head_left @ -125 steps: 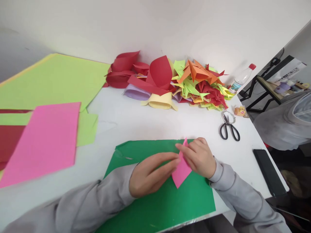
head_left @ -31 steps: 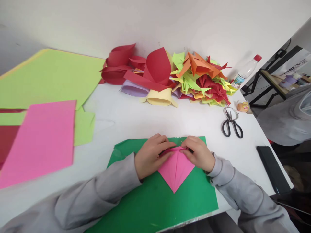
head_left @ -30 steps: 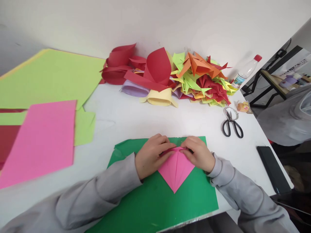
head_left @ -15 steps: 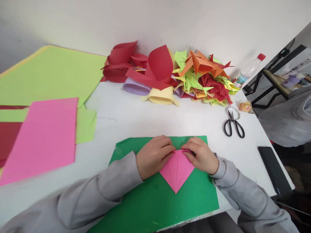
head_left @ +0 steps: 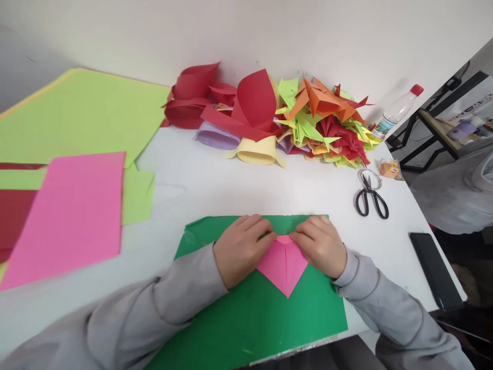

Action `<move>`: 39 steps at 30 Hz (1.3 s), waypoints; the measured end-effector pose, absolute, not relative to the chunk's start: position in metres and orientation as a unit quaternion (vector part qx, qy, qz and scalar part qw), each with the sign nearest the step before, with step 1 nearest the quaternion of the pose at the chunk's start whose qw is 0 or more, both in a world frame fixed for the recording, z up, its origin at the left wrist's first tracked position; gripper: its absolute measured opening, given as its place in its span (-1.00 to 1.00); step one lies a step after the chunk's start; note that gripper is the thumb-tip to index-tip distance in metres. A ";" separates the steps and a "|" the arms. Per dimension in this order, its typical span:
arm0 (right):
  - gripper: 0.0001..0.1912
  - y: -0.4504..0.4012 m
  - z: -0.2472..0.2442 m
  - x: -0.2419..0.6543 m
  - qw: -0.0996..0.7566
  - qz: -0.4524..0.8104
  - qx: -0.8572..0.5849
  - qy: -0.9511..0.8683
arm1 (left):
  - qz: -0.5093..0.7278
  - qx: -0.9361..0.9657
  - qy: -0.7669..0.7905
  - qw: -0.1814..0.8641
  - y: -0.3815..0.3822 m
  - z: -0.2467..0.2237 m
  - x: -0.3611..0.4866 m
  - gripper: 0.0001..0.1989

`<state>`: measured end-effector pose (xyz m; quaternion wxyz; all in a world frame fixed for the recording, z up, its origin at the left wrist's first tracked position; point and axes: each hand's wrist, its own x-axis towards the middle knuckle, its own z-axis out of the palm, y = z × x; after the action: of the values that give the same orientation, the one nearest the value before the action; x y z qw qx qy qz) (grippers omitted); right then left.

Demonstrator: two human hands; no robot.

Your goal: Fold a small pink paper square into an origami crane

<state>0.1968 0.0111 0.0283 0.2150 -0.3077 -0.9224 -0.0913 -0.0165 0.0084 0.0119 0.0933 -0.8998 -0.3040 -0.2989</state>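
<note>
The pink paper (head_left: 286,267), folded to a downward point, lies on the green sheet (head_left: 265,324). The left hand (head_left: 243,250) pinches its 10 o'clock edge, the right hand (head_left: 321,245) its 2 o'clock edge, fingers nearly closed; they hide both side corners. Toward 1 o'clock stands the capped bottle (head_left: 393,117); its contents are unclear. Around 2 o'clock, the scissors (head_left: 370,198) partly cover a ring (head_left: 379,180), near a wrapped snack (head_left: 389,168). The picture's bottom cuts off the green sheet.
</note>
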 end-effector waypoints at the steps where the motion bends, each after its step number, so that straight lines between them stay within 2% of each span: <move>1: -0.76 0.009 0.029 0.196 0.201 -0.107 -0.305 -0.925 | -0.295 -0.898 -0.306 0.111 0.001 0.012 -0.013 -0.71; 4: -0.76 0.000 0.032 0.195 0.161 -0.141 -0.292 -0.932 | -0.306 -0.887 -0.305 0.162 -0.025 0.011 -0.001 -0.70; 9: -0.78 -0.008 0.034 0.195 0.139 -0.128 -0.292 -0.937 | -0.288 -0.885 -0.337 0.142 -0.054 0.002 0.012 -0.63; 16: -0.73 -0.005 0.032 0.195 0.106 -0.097 -0.305 -0.941 | -0.300 -0.882 -0.340 0.129 -0.051 0.000 0.011 -0.63; 24: -0.76 -0.004 0.034 0.196 0.134 -0.094 -0.301 -0.940 | -0.260 -0.877 -0.375 0.150 -0.050 0.003 0.012 -0.68; 27: -0.80 0.002 0.029 0.206 0.188 -0.031 -0.362 -0.912 | -0.261 -0.884 -0.358 0.145 -0.049 0.003 0.011 -0.69; 31: -0.89 0.011 0.023 0.219 0.234 0.143 -0.447 -0.851 | -0.256 -0.892 -0.351 0.129 -0.046 0.002 0.011 -0.69; 34: -0.80 0.010 0.023 0.220 0.219 0.196 -0.499 -0.815 | -0.266 -0.894 -0.345 0.103 -0.044 -0.001 0.010 -0.64; 39: -0.61 0.000 0.024 0.208 0.151 0.129 -0.548 -0.813 | -0.227 -0.913 -0.332 0.061 -0.040 -0.004 0.007 -0.67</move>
<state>0.2082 0.0003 0.0240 0.1512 -0.5476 -0.8127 0.1293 0.0071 -0.0399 -0.0041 0.0612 -0.9134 -0.3324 -0.2267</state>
